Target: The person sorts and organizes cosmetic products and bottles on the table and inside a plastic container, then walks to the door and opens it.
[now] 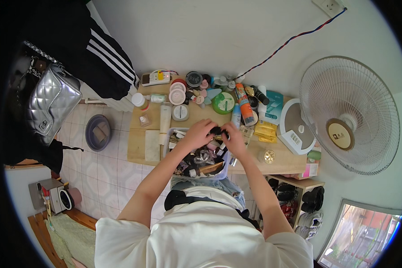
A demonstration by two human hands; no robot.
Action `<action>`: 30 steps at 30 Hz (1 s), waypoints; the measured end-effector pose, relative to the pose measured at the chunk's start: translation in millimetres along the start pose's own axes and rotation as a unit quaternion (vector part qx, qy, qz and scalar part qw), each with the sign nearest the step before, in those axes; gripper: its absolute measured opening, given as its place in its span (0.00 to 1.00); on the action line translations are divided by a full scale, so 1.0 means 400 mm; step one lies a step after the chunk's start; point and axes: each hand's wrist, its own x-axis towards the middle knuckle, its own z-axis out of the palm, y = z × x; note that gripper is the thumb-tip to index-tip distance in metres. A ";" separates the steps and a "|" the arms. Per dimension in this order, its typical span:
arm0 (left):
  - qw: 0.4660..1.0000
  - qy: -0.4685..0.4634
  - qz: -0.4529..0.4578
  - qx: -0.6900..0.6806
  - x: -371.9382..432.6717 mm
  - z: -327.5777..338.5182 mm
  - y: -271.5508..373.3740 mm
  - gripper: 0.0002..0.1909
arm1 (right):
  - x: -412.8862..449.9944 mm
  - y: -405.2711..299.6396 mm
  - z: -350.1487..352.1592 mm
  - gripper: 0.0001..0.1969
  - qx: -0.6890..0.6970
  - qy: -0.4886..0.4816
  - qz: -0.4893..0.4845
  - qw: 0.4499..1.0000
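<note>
Both of my hands meet over the far part of a translucent plastic bin (226,167) at the table's near edge. Between my left hand (201,132) and my right hand (233,139) is a small black item (216,130), gripped by the fingers of both; its kind cannot be told. Jumbled in the bin lie a coiled pale cable (204,156), a brown tube with a white cap (207,169) and several cosmetics. Just beyond my hands stand a green round tub (223,103) and an orange spray can (244,106).
Jars, bottles and makeup sponges crowd the wooden table's (137,134) back. A white tube (165,120) lies left of the bin; yellow packets (265,130), a glass jar (268,156) and a white device (296,127) are right. A large fan (350,115) stands beyond the table's right end.
</note>
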 end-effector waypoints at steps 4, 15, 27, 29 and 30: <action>0.999 0.016 -0.022 0.035 -0.108 0.027 -0.019 0.20 | -0.066 -0.023 0.063 0.11 -0.037 -0.072 -0.044 0.996; 0.987 0.113 -0.116 0.006 -0.082 -0.021 -0.095 0.13 | 0.100 -0.009 0.059 0.12 -0.097 -0.034 -0.038 0.994; 0.962 0.081 -0.045 0.258 0.127 -0.014 -0.316 0.11 | 0.323 0.134 0.139 0.30 -0.443 -0.107 -0.122 0.882; 0.964 0.136 -0.020 0.229 0.130 -0.002 -0.326 0.10 | 0.319 0.160 0.139 0.30 -0.449 -0.107 -0.125 0.878; 0.964 0.136 -0.019 0.230 0.128 -0.002 -0.335 0.10 | 0.319 0.157 0.140 0.30 -0.451 -0.112 -0.131 0.876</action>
